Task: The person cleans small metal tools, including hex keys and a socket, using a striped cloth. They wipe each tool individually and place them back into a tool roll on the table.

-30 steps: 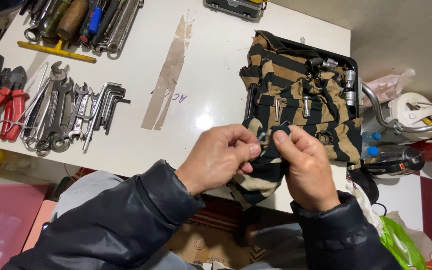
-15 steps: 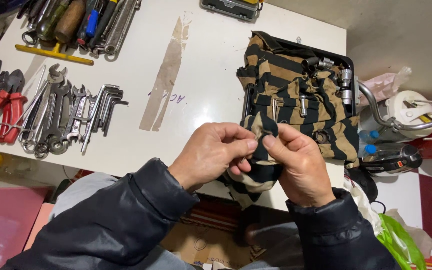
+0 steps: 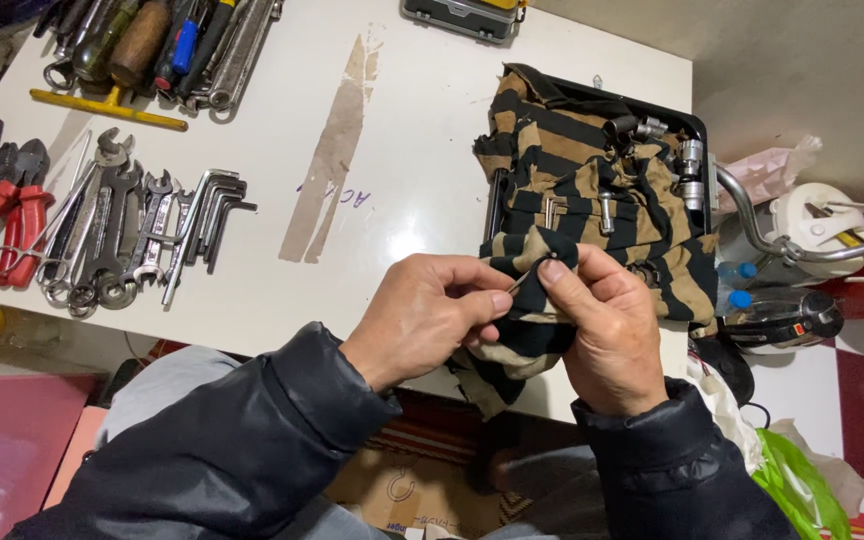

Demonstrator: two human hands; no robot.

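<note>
so, hands: our left hand (image 3: 432, 315) and right hand (image 3: 607, 335) both pinched a small metal piece (image 3: 524, 277) inside the striped rag (image 3: 592, 215)
tip: we'd say wipe slowly, grip firm

Two bare hands in shot — the left hand (image 3: 430, 315) and the right hand (image 3: 607, 335), no gloves, no rings or watch showing. Both arms come in wearing a dark navy, nearly black jacket with a slight sheen. The left sleeve (image 3: 242, 440) is broad, softly creased, its cuff bunched at the wrist; the right sleeve (image 3: 672, 470) shows stitched, quilted seams — puffy panels near the cuff.
</note>
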